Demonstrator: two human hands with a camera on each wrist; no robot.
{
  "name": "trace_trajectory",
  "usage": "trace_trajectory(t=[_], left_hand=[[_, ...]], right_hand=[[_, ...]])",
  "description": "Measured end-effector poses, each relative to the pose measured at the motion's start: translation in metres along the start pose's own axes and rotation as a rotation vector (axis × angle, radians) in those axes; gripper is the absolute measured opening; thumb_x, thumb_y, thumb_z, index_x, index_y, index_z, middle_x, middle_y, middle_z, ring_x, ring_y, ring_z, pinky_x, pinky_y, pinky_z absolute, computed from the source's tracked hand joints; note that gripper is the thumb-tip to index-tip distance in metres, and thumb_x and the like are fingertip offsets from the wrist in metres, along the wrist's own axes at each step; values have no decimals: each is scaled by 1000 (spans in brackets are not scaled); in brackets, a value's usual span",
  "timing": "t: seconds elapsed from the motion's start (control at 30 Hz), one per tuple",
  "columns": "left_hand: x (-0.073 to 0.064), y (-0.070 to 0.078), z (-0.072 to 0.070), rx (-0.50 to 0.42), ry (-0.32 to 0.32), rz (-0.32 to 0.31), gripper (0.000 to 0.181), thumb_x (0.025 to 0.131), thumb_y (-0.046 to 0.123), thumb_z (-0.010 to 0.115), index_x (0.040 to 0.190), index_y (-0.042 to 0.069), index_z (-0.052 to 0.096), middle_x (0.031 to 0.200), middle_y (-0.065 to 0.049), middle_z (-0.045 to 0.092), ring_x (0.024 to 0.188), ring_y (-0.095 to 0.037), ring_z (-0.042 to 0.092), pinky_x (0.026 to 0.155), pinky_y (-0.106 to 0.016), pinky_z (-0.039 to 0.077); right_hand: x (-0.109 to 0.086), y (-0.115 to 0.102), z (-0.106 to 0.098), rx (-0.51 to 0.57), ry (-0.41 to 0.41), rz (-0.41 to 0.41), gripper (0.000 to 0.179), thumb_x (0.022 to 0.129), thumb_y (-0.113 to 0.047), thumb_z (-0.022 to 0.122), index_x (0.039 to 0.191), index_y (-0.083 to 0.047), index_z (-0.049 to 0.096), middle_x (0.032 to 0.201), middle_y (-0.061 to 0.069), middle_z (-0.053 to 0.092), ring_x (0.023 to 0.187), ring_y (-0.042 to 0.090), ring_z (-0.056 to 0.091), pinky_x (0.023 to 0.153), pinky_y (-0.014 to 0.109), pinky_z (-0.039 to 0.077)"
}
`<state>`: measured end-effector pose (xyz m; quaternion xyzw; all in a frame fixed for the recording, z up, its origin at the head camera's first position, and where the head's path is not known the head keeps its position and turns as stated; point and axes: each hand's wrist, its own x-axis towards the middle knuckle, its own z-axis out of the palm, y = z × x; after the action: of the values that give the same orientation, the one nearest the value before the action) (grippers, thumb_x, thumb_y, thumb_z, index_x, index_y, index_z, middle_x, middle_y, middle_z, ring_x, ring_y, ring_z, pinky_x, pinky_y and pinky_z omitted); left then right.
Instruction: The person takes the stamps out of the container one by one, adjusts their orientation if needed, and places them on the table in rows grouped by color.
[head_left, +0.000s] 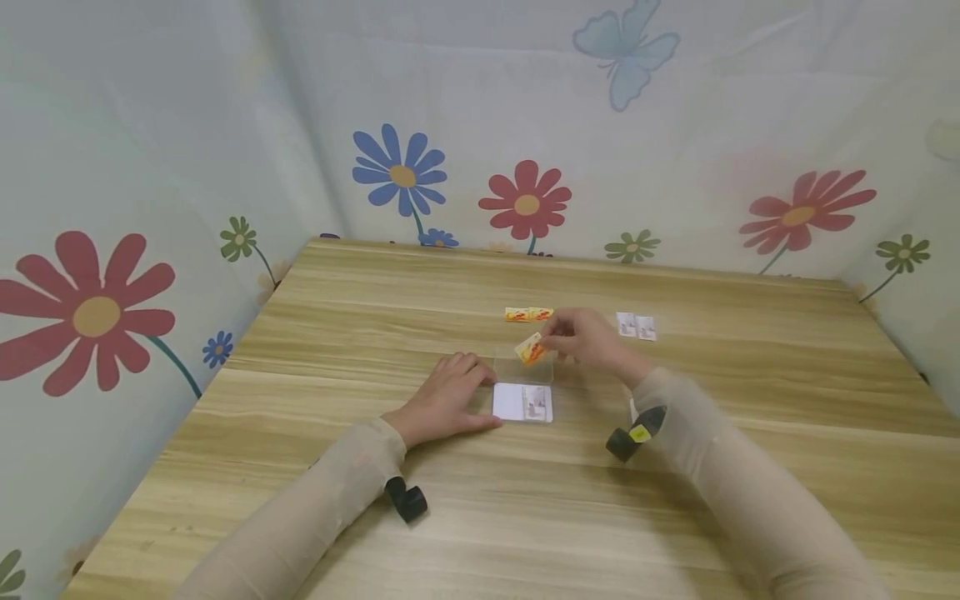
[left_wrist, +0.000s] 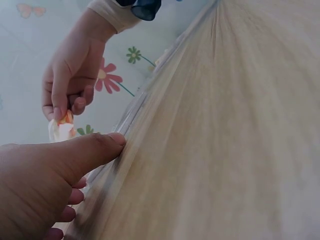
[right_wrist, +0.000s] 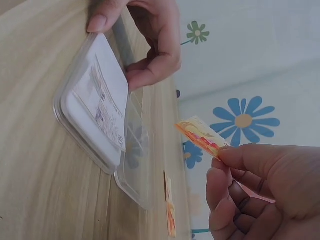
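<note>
A postage stamp (right_wrist: 202, 137) with a yellow and red print is pinched between the thumb and index finger of my right hand (head_left: 592, 337). In the head view it is held up over the clear lid (head_left: 510, 367) of a small plastic case. The case (right_wrist: 87, 145) lies opened on the table, its white insert (head_left: 507, 402) facing up. A pale printed stamp (head_left: 536, 403) lies on the right half of that insert. My left hand (head_left: 446, 396) holds the case at its left side, thumb at the near corner and index finger by the far one.
Two yellow-red stamps (head_left: 517, 314) lie side by side beyond the case. Farther right, two pale stamps (head_left: 636, 326) rest on the wooden table (head_left: 375, 292). A flower-printed curtain (head_left: 465, 83) hangs behind the table and along both sides.
</note>
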<state>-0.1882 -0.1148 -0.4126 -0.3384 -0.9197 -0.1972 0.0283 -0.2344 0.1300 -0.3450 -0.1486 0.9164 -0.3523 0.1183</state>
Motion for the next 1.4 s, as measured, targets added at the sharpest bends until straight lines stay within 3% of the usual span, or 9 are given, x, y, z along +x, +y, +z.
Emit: trace_trajectory(t=[0.2, 0.53, 0.87, 1.13, 1.4], left_hand=[[1, -1, 0, 4, 3, -4, 55, 77, 47, 76, 113, 10, 60, 110, -3, 56, 107, -22, 50, 105, -42, 36], [1, -2, 0, 16, 5, -17, 56, 76, 49, 76, 113, 11, 60, 110, -3, 56, 108, -22, 50, 102, -41, 38], [0, -1, -1, 15, 8, -9, 56, 76, 49, 75, 113, 11, 60, 111, -3, 56, 108, -22, 50, 104, -41, 37], [0, 1, -2, 2, -3, -16, 55, 77, 48, 75, 114, 11, 59, 111, -3, 56, 109, -22, 50, 106, -42, 35], [-1, 1, -1, 3, 2, -10, 55, 77, 48, 76, 114, 10, 60, 110, -3, 55, 108, -22, 50, 106, -43, 36]], right_hand=[[8, 6, -7, 29, 9, 45, 14, 92, -21, 63, 99, -8, 64, 95, 15, 66, 77, 26, 59, 59, 25, 46], [18, 20, -15, 188, 31, 129, 20, 94, -23, 62, 107, -7, 61, 104, 18, 63, 82, 23, 57, 65, 25, 48], [26, 32, -22, 222, 77, 161, 22, 96, -21, 57, 109, -3, 59, 115, 20, 63, 87, 23, 59, 70, 26, 50], [31, 37, -26, 269, 114, 225, 22, 97, -19, 55, 109, -2, 58, 109, 13, 61, 87, 21, 58, 74, 29, 50], [35, 48, -28, 263, 165, 249, 24, 96, -18, 56, 110, 0, 59, 111, 15, 63, 81, 15, 58, 72, 25, 49]])
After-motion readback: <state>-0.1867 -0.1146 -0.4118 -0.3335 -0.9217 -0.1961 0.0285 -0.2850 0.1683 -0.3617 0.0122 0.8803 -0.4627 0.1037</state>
